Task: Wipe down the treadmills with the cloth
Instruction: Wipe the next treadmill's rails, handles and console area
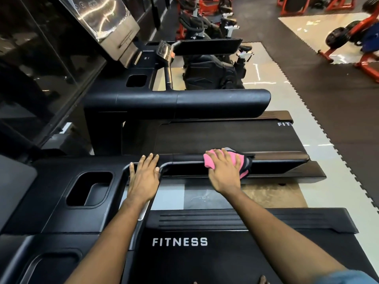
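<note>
Pink cloth (209,161) pressed on the treadmill handrail (283,157) beneath flat, spread right hand (223,173); rail's length stretching rightward past it. At the rail's corner bend, left hand (143,179) open, empty, palm-down.

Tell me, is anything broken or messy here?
Nothing looks broken or spilled. The right hand presses the pink cloth on the treadmill handrail; the floor patch beneath looks scuffed.
</note>
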### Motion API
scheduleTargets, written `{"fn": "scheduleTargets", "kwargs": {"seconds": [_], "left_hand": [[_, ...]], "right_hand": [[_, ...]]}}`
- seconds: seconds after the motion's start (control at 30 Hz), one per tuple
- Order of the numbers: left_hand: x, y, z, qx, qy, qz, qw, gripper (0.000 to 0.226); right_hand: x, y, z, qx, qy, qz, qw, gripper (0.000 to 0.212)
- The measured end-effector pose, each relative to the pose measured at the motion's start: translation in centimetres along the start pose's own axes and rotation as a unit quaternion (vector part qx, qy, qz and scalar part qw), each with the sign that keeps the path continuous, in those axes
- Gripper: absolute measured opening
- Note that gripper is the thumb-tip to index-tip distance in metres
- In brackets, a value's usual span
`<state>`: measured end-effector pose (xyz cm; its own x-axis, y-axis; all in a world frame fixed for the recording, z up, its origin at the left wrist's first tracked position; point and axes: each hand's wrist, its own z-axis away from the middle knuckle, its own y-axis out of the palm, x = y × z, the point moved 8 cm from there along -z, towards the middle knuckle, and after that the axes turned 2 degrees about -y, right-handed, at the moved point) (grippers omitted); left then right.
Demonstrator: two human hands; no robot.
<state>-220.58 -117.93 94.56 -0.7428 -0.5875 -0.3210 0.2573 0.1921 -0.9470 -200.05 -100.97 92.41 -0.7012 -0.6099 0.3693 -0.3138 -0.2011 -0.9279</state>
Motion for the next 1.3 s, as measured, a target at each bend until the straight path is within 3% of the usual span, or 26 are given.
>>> {"fn": "scheduleTargets", "kwargs": {"seconds": [0.17, 0.33, 0.47, 0.53, 0.63, 0.77, 0.97, 1.1, 1.3], "left_hand": [[-0.6, 0.0, -0.4, 0.000, 0.012, -0.037, 0.999, 0.050], [-4.1, 0.3, -0.5, -0.003, 0.003, -0.044, 0.999, 0.068], [-10.2, 1.4, -1.4, -0.001, 0.062, 0.018, 0.998, 0.053], [-14.3, 2.1, -1.9, 0.008, 0.099, 0.068, 0.993, 0.047], [-20.9, 2.5, -3.1, 0.008, 0.140, 0.113, 0.984, 0.042], [-31.0, 2.7, -4.8, -0.009, 0.178, 0.143, 0.973, 0.038], [-42.5, 3.1, -6.7, -0.036, 0.176, 0.178, 0.968, 0.031], [-47.7, 3.5, -8.8, -0.048, 0.154, 0.190, 0.969, 0.029], [-51.7, 5.8, -14.3, -0.061, 0.126, 0.196, 0.971, 0.028]], "right_hand": [[-7.3, -2.8, 1.1, -0.026, 0.067, 0.034, 0.997, 0.063], [-14.1, -6.3, 2.1, -0.023, 0.171, 0.014, 0.985, 0.058], [-18.4, -9.7, 3.3, -0.062, 0.271, -0.138, 0.950, 0.049], [-19.9, -12.8, 4.2, -0.105, 0.289, -0.272, 0.912, 0.040], [-22.1, -17.4, 4.8, -0.151, 0.268, -0.397, 0.864, 0.026], [-27.2, -22.2, 4.3, -0.174, 0.246, -0.432, 0.850, 0.039], [-33.2, -26.9, 2.4, -0.167, 0.208, -0.501, 0.823, 0.023], [-36.1, -29.4, 0.0, -0.162, 0.192, -0.524, 0.814, 0.019], [-39.8, -30.8, -5.9, -0.134, 0.149, -0.523, 0.829, 0.018]]}}
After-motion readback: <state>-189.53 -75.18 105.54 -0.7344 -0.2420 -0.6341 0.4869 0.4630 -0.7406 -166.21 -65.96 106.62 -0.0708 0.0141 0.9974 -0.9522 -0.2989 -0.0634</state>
